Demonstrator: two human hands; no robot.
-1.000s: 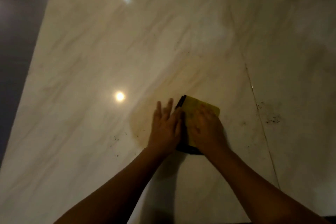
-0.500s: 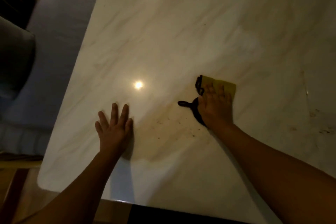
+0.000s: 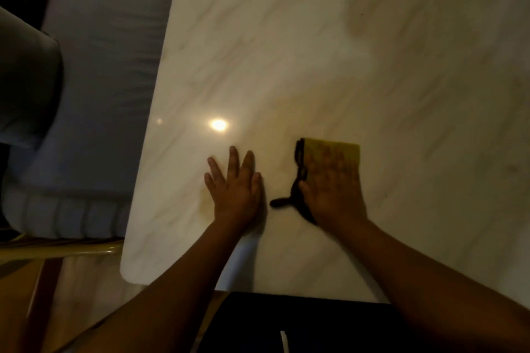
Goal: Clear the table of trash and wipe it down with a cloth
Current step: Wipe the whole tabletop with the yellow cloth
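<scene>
A yellow cloth [image 3: 348,149] with a dark edge and a dark loop sticking out to the left lies flat on the pale marble table [image 3: 315,51]. My right hand [image 3: 329,189] presses down on it with flat, spread fingers and hides most of it. My left hand [image 3: 233,183] rests flat on the bare tabletop a short way left of the cloth, fingers straight. A faint brownish smear shows on the marble beside and under my left hand.
The table's left edge and rounded near corner [image 3: 129,264] are close to my left arm. Beyond the edge stands a grey upholstered seat [image 3: 94,94]. A dark chair back [image 3: 286,321] sits under the near edge between my arms. Lamp reflections glare on the marble.
My left hand came off the cloth and went to the bare table on the left. The right hand keeps sliding the cloth across the marble, and the view has swung toward the table's left corner.
</scene>
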